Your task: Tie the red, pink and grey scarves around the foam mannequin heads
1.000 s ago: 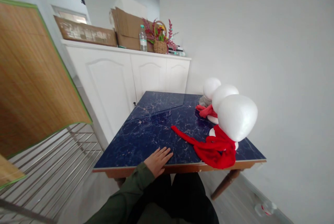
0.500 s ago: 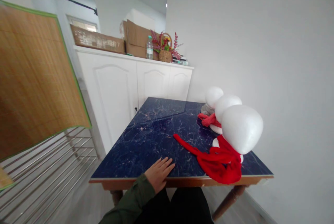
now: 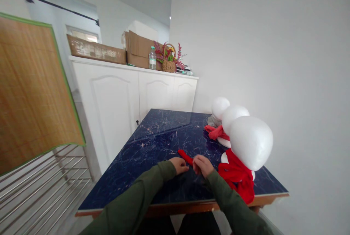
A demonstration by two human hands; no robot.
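Our right hand (image 3: 202, 165), newly in view, bends at the red scarf (image 3: 242, 176); we cannot tell its grip. Our left hand (image 3: 179, 165), previously flat, now curls beside the scarf's far-left end, its grip unclear: work turns two-handed. Rightward, the scarf bunches beneath the nearest white form (image 3: 251, 143) on the tabletop (image 3: 153, 147).

Three head forms (image 3: 252, 142), three cloths (image 3: 237, 176), two hands (image 3: 179, 165), one table (image 3: 164, 133), one basket (image 3: 168, 66).

White cabinet (image 3: 115, 100) beyond blue marbled table (image 3: 153, 140); pale wall (image 3: 273, 52) right; metal rack (image 3: 45, 182) left.
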